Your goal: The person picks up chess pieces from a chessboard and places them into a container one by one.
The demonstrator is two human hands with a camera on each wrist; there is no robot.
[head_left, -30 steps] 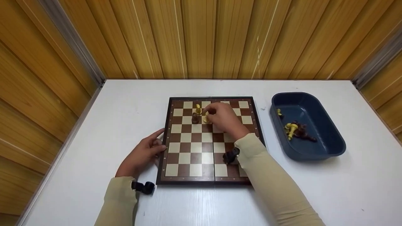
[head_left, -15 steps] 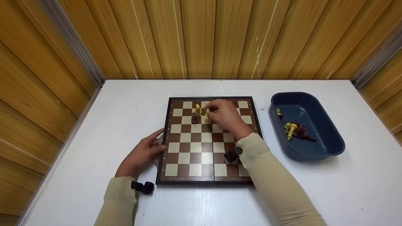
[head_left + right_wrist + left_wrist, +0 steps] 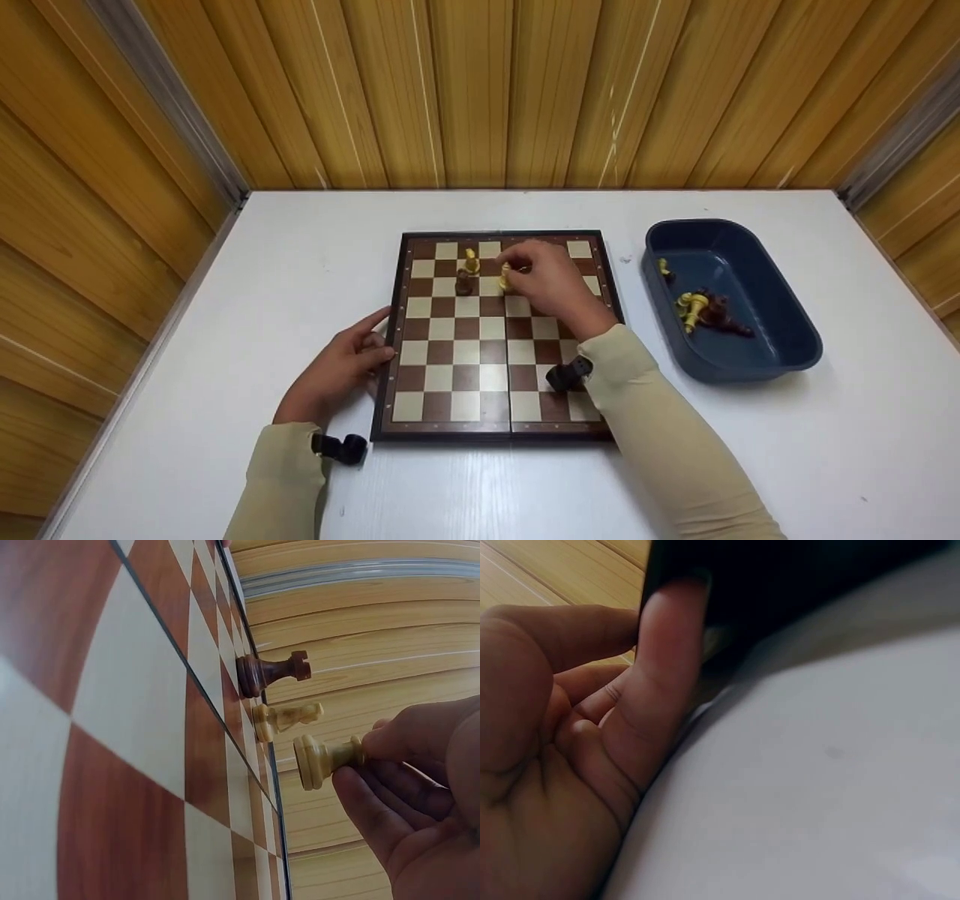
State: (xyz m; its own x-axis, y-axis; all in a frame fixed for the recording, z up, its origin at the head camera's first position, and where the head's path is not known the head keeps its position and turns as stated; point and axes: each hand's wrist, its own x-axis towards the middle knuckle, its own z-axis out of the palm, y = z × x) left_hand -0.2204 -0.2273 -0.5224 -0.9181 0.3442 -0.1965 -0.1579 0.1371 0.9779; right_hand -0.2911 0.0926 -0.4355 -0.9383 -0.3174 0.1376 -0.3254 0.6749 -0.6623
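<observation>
Above the chessboard point(image 3: 466, 352), the right hand point(image 3: 553, 279) pinches a pale piece point(image 3: 316, 762); the left hand point(image 3: 337, 369), fingers loosely spread, touches the chessboard's edge.

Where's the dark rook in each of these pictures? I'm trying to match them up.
Head: near the middle, the dark rook stands on the board's far part, left of the right hand.
Left wrist: not in this picture.
Right wrist: upper middle, jutting sideways from the board, just above a pale piece.
Shared landmark: the chessboard, checkered in the head and right wrist views; only its dark edge in the left.
</observation>
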